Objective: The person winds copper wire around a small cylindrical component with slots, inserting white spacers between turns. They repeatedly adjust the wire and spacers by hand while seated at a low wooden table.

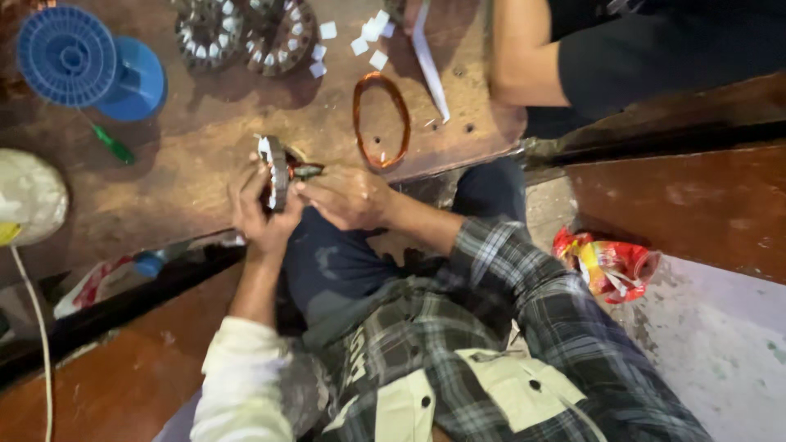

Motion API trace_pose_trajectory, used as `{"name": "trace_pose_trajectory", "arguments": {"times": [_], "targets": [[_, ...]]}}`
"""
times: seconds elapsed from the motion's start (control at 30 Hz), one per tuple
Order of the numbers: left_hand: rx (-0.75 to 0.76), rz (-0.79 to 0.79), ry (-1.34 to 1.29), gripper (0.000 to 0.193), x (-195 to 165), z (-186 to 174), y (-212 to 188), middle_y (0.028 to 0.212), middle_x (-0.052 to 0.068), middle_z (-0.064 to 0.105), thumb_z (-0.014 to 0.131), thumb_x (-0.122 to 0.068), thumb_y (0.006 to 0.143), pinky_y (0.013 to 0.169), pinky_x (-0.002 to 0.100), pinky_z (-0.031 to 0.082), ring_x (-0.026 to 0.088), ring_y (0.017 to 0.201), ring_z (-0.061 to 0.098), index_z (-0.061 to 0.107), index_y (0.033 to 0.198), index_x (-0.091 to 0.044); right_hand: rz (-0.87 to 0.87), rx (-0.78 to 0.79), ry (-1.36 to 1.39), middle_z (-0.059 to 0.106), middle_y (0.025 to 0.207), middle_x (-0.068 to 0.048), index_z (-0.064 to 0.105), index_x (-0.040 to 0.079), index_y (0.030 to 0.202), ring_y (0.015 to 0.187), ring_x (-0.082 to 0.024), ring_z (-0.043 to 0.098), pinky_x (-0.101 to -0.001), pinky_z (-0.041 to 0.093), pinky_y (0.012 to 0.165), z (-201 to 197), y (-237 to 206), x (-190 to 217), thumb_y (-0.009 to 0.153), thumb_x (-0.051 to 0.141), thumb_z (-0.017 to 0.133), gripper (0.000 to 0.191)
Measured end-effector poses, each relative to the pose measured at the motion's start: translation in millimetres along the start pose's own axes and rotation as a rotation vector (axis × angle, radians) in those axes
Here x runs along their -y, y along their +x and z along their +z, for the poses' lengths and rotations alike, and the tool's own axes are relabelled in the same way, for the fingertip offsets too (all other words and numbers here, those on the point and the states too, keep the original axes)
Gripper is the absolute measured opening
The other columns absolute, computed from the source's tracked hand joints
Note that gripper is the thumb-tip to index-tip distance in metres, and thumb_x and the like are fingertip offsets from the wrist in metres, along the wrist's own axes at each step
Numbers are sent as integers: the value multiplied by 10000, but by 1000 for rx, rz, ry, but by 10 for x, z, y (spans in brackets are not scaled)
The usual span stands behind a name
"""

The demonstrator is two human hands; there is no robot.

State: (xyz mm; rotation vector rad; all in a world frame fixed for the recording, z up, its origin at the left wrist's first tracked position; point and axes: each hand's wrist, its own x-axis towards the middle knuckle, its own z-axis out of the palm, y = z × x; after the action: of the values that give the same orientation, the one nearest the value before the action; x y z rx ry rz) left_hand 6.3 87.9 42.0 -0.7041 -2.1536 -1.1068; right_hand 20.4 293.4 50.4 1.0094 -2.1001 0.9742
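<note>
1. The brown surface (196, 155) carries a loose copper wire coil (381, 120), two more stators (244, 31) and a blue spool (67, 56).
2. Judging by the scene, copper winding is being seated into the stator ring (278, 173) held upright at the surface's near edge; the next move calls for steady pressing.
3. Left hand (258, 217), wrist bent upward, has its fingers clamped on the ring.
4. Right hand (344, 196) has its fingers pinched together at the ring's side.
</note>
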Motion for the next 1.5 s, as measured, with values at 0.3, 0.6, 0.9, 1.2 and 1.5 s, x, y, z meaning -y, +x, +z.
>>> {"name": "trace_pose_trajectory", "arguments": {"times": [0.3, 0.6, 0.9, 1.2, 1.5], "targets": [[26, 61, 209, 559, 169, 49, -173, 1476, 262, 505, 691, -435, 1020, 1126, 614, 460, 485, 1345, 513, 557, 1395, -43, -21, 6, -5, 666, 1102, -190, 514, -24, 1349, 904, -337, 703, -418, 598, 836, 129, -56, -44, 909, 102, 770, 525], [-20, 94, 149, 454, 104, 148, -69, 1340, 297, 597, 606, -309, 1084, 1045, 596, 533, 506, 1192, 613, 571, 1363, 47, -58, -31, -8, 678, 1107, -203, 575, -28, 1307, 951, -346, 714, -427, 602, 906, 52, -43, -77, 865, 69, 759, 488], [-46, 77, 209, 457, 93, 194, -117, 1309, 303, 626, 560, -329, 1109, 1024, 568, 540, 481, 1165, 630, 548, 1364, 50, -42, -74, 22, 676, 1096, -195, 573, -13, 1308, 932, -352, 711, -432, 599, 890, 47, -28, -72, 844, 49, 761, 504], [-92, 116, 222, 455, 5, 219, -11, 1248, 291, 647, 604, -324, 1065, 1002, 552, 545, 464, 1127, 656, 558, 1322, 49, -25, -109, 9, 678, 1052, -171, 603, -20, 1292, 891, -334, 706, -426, 610, 850, -47, 65, 10, 821, 19, 750, 495], [-41, 158, 184, 371, -50, 83, 79, 1200, 227, 671, 699, -173, 1007, 1047, 549, 511, 441, 1133, 670, 580, 1280, 47, 6, -138, -11, 679, 1012, -168, 565, -36, 1308, 823, -329, 685, -433, 587, 792, -1, 73, 91, 858, 15, 734, 483]]}}
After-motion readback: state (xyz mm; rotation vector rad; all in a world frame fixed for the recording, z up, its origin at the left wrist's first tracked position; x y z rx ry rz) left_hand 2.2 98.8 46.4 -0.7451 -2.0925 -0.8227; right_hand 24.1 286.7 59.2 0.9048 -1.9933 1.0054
